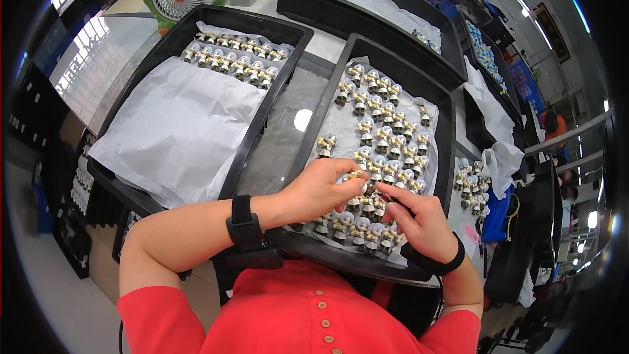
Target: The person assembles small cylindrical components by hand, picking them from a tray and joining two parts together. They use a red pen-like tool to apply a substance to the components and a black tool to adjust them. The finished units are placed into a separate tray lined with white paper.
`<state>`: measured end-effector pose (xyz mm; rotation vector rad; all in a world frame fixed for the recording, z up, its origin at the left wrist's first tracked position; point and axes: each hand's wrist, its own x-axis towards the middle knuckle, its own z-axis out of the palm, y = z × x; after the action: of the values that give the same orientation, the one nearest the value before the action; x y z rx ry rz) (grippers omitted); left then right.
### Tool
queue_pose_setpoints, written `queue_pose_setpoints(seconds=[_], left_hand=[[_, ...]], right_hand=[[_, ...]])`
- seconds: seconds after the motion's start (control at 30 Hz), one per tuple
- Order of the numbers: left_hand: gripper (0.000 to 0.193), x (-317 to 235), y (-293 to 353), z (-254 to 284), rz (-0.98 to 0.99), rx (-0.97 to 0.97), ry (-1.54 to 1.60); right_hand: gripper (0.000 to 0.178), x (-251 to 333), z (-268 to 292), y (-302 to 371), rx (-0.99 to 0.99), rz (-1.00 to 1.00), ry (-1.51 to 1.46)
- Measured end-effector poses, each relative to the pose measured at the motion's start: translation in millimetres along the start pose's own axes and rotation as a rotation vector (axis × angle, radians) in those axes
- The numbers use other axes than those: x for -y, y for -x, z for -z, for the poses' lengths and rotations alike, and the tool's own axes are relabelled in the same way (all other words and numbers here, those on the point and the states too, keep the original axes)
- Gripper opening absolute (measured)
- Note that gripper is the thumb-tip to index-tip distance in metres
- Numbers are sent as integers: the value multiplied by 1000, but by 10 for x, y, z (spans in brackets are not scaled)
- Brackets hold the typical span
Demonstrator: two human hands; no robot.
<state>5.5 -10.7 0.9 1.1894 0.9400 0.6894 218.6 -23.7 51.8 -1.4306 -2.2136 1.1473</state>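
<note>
- The left hand (321,190) pinched one small figurine (354,175) above the near black tray (445,157) — fingers closed on it.
- The right hand (419,219) gripped a thin tool (386,196) (probably a brush), tip at the figurine; detailing seemed underway, needing a steady touch.

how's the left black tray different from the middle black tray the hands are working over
The left tray holds only a few rows of small figurines at its far end; the middle tray has figurines spread down most of its length. White paper lies bare over most of the left tray, while in the middle tray it is largely covered. The left hand and right hand are over the middle tray, none over the left. Both are black, rectangular and paper-lined.
</note>
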Motion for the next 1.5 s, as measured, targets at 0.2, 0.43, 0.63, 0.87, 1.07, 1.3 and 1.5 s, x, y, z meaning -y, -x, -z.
queue_pose_setpoints(seconds=[0.2, 0.43, 0.63, 0.87, 1.07, 1.3, 1.5], left_hand=[[24, 21, -27, 18, 17, 42, 77], [24, -52, 1, 7, 52, 43, 69], [24, -26, 18, -25, 2, 61, 31], [23, 4, 9, -10, -5, 87, 115], [26, 2, 2, -4, 29, 57, 145], [26, -6, -10, -4, 54, 49, 199], [24, 39, -52, -37, 42, 24, 175]], right_hand=[[33, 22, 27, 28, -105, 57, 28], [28, -55, -54, 22, -196, 241, 140], [14, 25, -123, -89, -198, 145, 64], [16, -61, -1, -185, -408, 110, 29], [26, -283, 427, -38, -727, 47, -239], [20, -1111, 732, 239, -715, -195, -427], [22, -2123, 687, 526, -636, -429, -42]])
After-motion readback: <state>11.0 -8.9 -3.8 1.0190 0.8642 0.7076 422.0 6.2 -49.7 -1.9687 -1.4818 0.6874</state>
